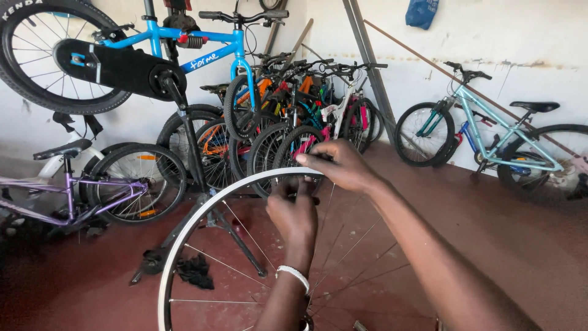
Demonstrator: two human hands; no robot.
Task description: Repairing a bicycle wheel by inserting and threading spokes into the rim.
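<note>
Bikes fill this room: a row of them leans along the white wall [539, 37] at the back, and the floor [520, 245] is dark red. A blue bike [184, 52] hangs up high on a black stand [184, 122], a purple bike [79, 184] stands on the far left side, and a light green bike [502, 135] stands on the far right side. You hold a bare silver wheel rim [177, 245] upright in front of you, low and close to your body, with thin spokes [226, 265] running in toward the middle. Your right hand [343, 164] reaches out over the top of the rim, arm stretched long from the bottom right corner, palm down. Its fingers [309, 158] are bent and pinch the top edge of the rim. Your left hand [297, 214] comes straight up from below with its back toward you, and a white band [293, 274] sits on that wrist. Its fingers [288, 190] are curled up just under the rim's top edge, right below your right hand, and they seem to grip the rim or a spoke there, but you cannot tell which. A black rag [195, 271] lies on the floor by the stand's feet.
</note>
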